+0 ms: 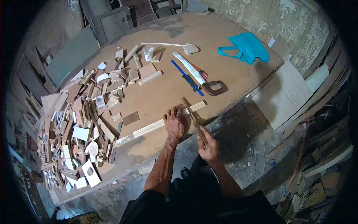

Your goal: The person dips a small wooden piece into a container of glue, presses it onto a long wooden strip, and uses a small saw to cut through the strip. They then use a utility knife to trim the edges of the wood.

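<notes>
A long pale wooden strip (149, 128) lies along the near edge of the worktable. My left hand (173, 123) presses down on it with fingers curled over the wood. In my right hand (208, 145) is the handle of a hand saw (191, 112), gripped at the table's edge. Its narrow blade lies across the strip just right of my left hand, pointing away from me. The strip's free end sticks out to the right of the blade. A small brown wood piece (130, 118) lies beyond the strip.
Wood offcuts (89, 112) are heaped over the left side of the table (160, 93). Beyond my hands lie a second saw (215, 88), a blue bar-shaped tool (188, 79) and a red-handled tool (201, 72). A turquoise bag (249, 47) rests at the far right.
</notes>
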Demonstrator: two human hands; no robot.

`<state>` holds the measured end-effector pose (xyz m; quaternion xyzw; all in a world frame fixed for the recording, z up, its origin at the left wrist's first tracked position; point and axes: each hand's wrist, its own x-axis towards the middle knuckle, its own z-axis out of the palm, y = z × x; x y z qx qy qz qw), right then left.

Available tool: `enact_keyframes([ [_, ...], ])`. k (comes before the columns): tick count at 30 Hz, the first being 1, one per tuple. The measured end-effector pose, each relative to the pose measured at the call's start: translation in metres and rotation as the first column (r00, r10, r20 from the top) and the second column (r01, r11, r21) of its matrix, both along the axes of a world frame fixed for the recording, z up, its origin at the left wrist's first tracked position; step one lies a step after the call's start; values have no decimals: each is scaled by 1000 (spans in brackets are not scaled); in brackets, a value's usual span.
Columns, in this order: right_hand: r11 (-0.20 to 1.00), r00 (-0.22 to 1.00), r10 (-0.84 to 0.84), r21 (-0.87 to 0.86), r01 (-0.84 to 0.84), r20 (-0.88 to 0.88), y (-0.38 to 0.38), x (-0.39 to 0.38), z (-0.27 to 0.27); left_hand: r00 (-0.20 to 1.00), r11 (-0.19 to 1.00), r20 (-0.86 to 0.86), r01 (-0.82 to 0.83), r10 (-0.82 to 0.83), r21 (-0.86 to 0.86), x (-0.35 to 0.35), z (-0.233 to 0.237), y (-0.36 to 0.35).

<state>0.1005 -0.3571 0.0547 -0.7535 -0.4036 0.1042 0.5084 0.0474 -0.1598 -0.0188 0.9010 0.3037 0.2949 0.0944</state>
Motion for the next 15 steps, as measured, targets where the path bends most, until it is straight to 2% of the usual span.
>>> enact_keyframes([
  [1, 991, 995, -3, 135, -11, 100, -12, -4, -7, 1000, 1000, 4, -13, 13, 1, 2, 2, 0],
  [3, 1000, 1000, 3, 18, -4, 30, -29, -9, -4, 1000, 999, 12, 12, -11, -52, 2, 11, 0],
  [5, 1000, 1000, -3, 15, 4, -27, -21, -6, -13, 1000, 997, -17, 11, -12, -78, -4, 11, -5],
  [8, 945, 995, -54, -325, 23, -86, 28, 4, 25, 999, 999, -35, -5, 3, -53, 2, 7, -3],
  [9, 990, 999, -18, -143, 11, -41, 28, 6, 13, 1000, 999, -26, 5, -6, -40, 1, 7, -1],
  [11, 978, 998, 35, 205, -46, 59, 6, 2, -31, 1000, 999, -8, 18, -18, -33, -2, 5, -4],
  [12, 992, 974, -15, 129, -15, 227, -15, -7, -22, 1000, 1000, 9, 18, -18, -26, -1, 9, -4],
  [15, 989, 998, -43, 142, 35, 54, -26, -17, -21, 1000, 999, 7, 27, -27, -25, -2, 9, -3],
])
